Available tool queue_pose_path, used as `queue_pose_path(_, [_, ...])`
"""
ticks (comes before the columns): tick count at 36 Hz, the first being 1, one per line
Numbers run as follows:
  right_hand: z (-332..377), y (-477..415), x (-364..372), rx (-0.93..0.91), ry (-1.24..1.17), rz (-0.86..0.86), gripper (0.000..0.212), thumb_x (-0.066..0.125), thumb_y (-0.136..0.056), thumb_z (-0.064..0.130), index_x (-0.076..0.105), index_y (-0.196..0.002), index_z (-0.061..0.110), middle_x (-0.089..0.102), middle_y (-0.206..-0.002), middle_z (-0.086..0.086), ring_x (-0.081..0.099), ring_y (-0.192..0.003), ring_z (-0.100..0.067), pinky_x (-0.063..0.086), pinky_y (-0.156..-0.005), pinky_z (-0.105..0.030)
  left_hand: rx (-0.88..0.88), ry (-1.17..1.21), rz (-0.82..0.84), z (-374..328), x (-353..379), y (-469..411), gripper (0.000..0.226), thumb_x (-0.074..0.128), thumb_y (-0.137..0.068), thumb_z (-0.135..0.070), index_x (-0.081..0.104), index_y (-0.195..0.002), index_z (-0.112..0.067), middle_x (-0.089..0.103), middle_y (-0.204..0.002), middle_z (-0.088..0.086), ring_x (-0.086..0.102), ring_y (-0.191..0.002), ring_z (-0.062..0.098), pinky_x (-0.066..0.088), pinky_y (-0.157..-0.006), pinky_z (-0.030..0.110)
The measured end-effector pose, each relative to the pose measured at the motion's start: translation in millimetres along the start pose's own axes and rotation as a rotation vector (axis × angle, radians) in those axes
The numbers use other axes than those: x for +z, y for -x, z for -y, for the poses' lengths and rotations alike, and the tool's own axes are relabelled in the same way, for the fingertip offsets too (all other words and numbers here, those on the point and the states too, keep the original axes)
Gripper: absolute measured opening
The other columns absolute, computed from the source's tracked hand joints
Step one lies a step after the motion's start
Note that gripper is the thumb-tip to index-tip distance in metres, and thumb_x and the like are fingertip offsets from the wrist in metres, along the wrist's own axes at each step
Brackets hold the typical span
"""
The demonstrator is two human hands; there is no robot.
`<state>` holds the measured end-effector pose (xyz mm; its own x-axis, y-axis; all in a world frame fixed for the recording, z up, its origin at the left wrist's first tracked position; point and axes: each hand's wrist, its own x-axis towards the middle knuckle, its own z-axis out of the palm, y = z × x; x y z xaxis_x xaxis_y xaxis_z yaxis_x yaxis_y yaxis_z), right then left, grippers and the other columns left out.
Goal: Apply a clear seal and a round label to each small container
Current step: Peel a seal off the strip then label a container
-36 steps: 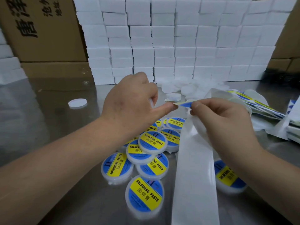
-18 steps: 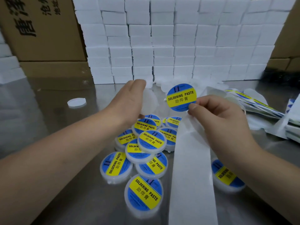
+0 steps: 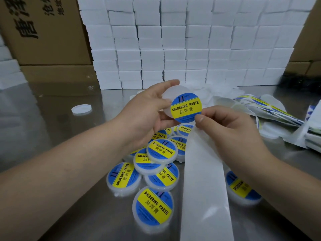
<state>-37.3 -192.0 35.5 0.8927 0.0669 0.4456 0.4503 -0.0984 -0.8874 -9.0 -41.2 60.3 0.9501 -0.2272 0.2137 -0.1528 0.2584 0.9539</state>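
The left hand (image 3: 147,113) grips a white round container (image 3: 169,94) above the steel table (image 3: 52,127). The right hand (image 3: 229,131) pinches a round SOLDERING PASTE label (image 3: 186,107) overlapping its face. Contents are hidden. Labelled containers (image 3: 161,150) lie piled beneath.

Holding one unlabelled container (image 3: 171,94) in the left hand (image 3: 145,117); pinching one round label (image 3: 186,107) in the right hand (image 3: 231,129). Counting two hands in all. Lying on the one steel table (image 3: 52,136): at least nine labelled containers (image 3: 152,209) left of the single white backing strip (image 3: 203,180), overlapping and partly hidden, plus one further labelled container (image 3: 243,190) right of it. Sitting alone at far left: one white cap (image 3: 81,109). Rising behind: white boxes (image 3: 173,40) in eight or more rows, too many for an exact count. Showing at left: at least two cardboard cartons (image 3: 48,32).
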Motion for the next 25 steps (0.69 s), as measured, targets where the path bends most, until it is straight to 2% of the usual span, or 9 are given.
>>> queue_pose_path(2, [0,-1,0,-0.002,-0.012,0.001,0.021,0.062,-0.082,0.014,0.068,-0.066,0.025,0.067,-0.064,0.009,0.058,-0.062,-0.002,0.046,-0.059,-0.015,-0.024,0.059,0.024,1,0,0,0.036,0.033,-0.095,-0.001,0.057,-0.106,-0.024,0.07,-0.093,0.012,0.069,-0.074,0.024,0.058,-0.069,0.034])
queue_pose_path(5, [1,-1,0,0.001,-0.026,-0.004,0.022,0.062,-0.083,0.013,0.067,-0.065,0.025,0.065,-0.06,0.013,0.056,-0.058,0.002,0.044,-0.056,-0.011,-0.05,0.118,0.042,3,0,1,0.029,0.034,-0.096,-0.01,0.058,-0.109,-0.019,0.07,-0.094,0.012,0.069,-0.076,0.027,0.058,-0.069,0.035])
queue_pose_path(9, [0,-1,0,0.008,-0.015,0.004,0.017,0.062,-0.083,0.013,0.07,-0.071,0.022,0.068,-0.065,0.009,0.058,-0.061,0.002,0.045,-0.058,-0.01,-0.048,0.133,0.066,6,2,2,0.027,0.051,-0.085,-0.023,0.059,-0.109,-0.014,0.069,-0.095,0.015,0.068,-0.08,0.03,0.058,-0.068,0.036])
queue_pose_path(13, [-2,-2,0,0.013,0.007,-0.013,0.018,0.062,-0.083,0.014,0.069,-0.07,0.023,0.067,-0.062,0.012,0.056,-0.057,0.005,0.043,-0.055,-0.008,-0.028,0.125,0.066,9,2,3,0.021,0.043,-0.094,-0.019,0.06,-0.106,-0.015,0.071,-0.085,0.011,0.07,-0.077,0.027,0.058,-0.067,0.035])
queue_pose_path(19, [-4,-3,0,0.015,0.028,-0.026,0.017,0.063,-0.083,0.016,0.07,-0.07,0.024,0.066,-0.061,0.013,0.055,-0.055,0.006,0.042,-0.054,-0.006,0.016,0.096,0.044,12,2,1,0.02,0.048,-0.091,-0.013,0.062,-0.104,-0.02,0.072,-0.085,0.005,0.07,-0.08,0.026,0.058,-0.072,0.036])
queue_pose_path(25, [-5,-4,-1,0.027,0.039,-0.036,0.017,0.063,-0.083,0.017,0.07,-0.07,0.025,0.067,-0.061,0.014,0.056,-0.055,0.007,0.041,-0.053,-0.006,0.037,0.087,0.045,13,3,2,0.025,0.048,-0.091,-0.006,0.062,-0.102,-0.024,0.072,-0.085,0.001,0.07,-0.078,0.021,0.058,-0.069,0.032])
